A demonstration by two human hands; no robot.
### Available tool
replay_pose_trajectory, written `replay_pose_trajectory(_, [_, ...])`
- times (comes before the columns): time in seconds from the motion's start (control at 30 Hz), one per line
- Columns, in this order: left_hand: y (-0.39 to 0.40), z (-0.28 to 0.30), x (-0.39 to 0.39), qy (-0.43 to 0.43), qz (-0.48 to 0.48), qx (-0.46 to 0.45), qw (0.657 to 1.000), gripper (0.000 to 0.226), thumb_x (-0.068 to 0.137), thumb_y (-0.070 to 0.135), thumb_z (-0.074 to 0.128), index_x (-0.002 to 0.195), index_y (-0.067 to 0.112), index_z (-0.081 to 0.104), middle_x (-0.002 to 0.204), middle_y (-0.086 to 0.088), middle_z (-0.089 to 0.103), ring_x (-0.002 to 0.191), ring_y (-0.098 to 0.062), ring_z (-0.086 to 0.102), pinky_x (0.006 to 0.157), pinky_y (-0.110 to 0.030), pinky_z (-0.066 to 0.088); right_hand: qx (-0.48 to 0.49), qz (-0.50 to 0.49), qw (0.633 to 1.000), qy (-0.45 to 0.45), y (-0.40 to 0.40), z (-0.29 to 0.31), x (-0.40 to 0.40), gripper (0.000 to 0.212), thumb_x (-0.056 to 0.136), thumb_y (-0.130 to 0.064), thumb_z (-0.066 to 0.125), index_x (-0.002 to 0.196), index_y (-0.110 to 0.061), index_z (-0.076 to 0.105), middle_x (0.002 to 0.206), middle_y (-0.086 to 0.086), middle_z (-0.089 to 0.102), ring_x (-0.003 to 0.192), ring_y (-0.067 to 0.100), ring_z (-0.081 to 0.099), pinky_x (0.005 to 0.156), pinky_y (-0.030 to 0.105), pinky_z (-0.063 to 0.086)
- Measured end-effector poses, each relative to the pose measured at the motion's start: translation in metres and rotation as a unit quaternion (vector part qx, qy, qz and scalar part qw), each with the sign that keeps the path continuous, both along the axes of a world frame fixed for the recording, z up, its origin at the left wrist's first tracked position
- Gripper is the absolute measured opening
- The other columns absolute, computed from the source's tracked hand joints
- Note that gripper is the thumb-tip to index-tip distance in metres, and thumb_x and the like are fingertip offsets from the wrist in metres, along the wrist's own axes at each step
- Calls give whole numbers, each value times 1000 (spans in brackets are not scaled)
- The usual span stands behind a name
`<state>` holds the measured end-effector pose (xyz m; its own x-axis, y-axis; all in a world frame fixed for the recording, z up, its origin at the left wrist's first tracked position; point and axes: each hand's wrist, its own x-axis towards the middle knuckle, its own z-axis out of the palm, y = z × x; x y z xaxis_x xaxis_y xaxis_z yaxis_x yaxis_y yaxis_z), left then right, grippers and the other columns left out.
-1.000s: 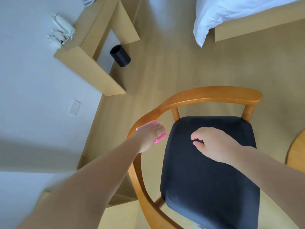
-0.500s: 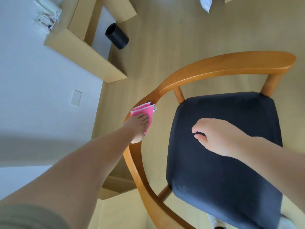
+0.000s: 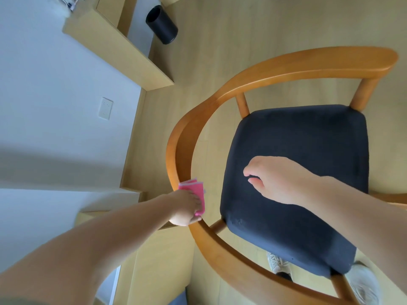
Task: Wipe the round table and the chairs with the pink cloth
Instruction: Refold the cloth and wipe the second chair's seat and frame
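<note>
Pink and folded, the cloth (image 3: 193,190) lies on the curved wooden rail (image 3: 176,150) of the chair (image 3: 286,69), at the rail's left side as seen from above. The left hand (image 3: 185,208) lies flat on top of the cloth and presses it onto the rail; the fingers look straight, and only the far part of the cloth shows beyond them. The right hand (image 3: 275,179) is over the dark seat cushion (image 3: 308,139), well apart from the left hand, with its fingers loosely curled and nothing in them; whether it touches the cushion cannot be told. Two light shoes (image 3: 363,285) show under the chair at the lower right. On the pale wood floor (image 3: 220,40) beyond the chair, a black cylindrical bin (image 3: 161,25) stands beside a light wooden desk (image 3: 119,47) set against the white wall (image 3: 55,84). A white wall plate (image 3: 105,108) sits on that wall.
</note>
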<state>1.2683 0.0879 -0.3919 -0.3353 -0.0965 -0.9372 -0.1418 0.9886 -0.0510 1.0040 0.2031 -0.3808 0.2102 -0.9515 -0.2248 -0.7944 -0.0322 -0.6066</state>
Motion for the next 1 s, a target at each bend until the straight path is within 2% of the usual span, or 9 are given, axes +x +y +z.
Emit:
replay_pose_trajectory(0.1, [15, -5, 5, 17, 22, 31, 999, 43, 102, 41, 29, 124, 19, 58, 118, 1, 64, 119, -20, 52, 112, -39, 30, 3, 16, 1000, -5, 2, -1, 6, 25, 100, -28, 38, 114, -23, 58, 113, -8, 56, 86, 16, 56, 68, 26, 40])
replay_pose_trajectory(0.17, [16, -6, 8, 34, 27, 22, 999, 42, 102, 41, 29, 126, 20, 57, 120, 3, 63, 121, -19, 50, 113, -38, 28, 7, 24, 1000, 3, 5, -3, 5, 24, 100, -29, 38, 112, -22, 58, 111, -8, 56, 85, 17, 57, 68, 28, 44])
replay_pose_trajectory(0.27, [4, -4, 6, 22, 19, -33, 999, 45, 101, 42, 29, 133, 19, 51, 134, 3, 55, 132, -19, 40, 117, -39, 20, 11, 25, 999, 18, 8, -6, 2, 25, 100, -30, 37, 109, -22, 59, 108, -6, 56, 86, 18, 59, 75, 33, 51])
replay_pose_trajectory(0.37, [-17, 0, -4, -15, -5, -101, 995, 52, 101, 42, 26, 144, 15, 38, 148, -1, 41, 141, -21, 26, 119, -39, 13, 15, 22, 999, 25, 6, -7, 0, 26, 100, -30, 37, 111, -22, 59, 108, -7, 56, 88, 18, 59, 77, 34, 51])
replay_pose_trajectory(0.5, [-52, 3, -24, -25, -44, -181, 982, 59, 101, 43, 23, 151, 12, 20, 156, -4, 23, 145, -22, 13, 120, -39, 6, 6, 22, 999, 28, -4, -7, 4, 26, 100, -31, 35, 113, -23, 57, 108, -7, 55, 86, 17, 57, 76, 32, 50])
replay_pose_trajectory(0.67, [-106, 3, -55, 6, -104, -258, 960, 61, 102, 42, 23, 152, 11, 4, 160, -4, 7, 147, -22, 1, 116, -37, -5, -10, -2, 999, 48, -18, -11, -1, 25, 100, -32, 34, 107, -22, 56, 103, -7, 53, 79, 15, 54, 70, 29, 48])
replay_pose_trajectory(0.87, [-144, 0, -91, 46, -200, -301, 931, 60, 103, 40, 20, 151, 10, 0, 160, -4, 1, 147, -23, -5, 113, -38, -12, -16, -50, 997, 63, -26, -14, -17, 28, 100, -34, 33, 116, -27, 55, 109, -10, 55, 88, 12, 58, 77, 28, 50])
replay_pose_trajectory(1.0, [-147, -3, -97, 58, -216, -327, 918, 61, 103, 39, 22, 150, 10, -4, 160, -6, -3, 146, -24, -8, 103, -40, -20, -21, -67, 996, 61, -32, -11, -14, 28, 100, -34, 33, 118, -28, 54, 112, -10, 55, 90, 12, 58, 79, 28, 51])
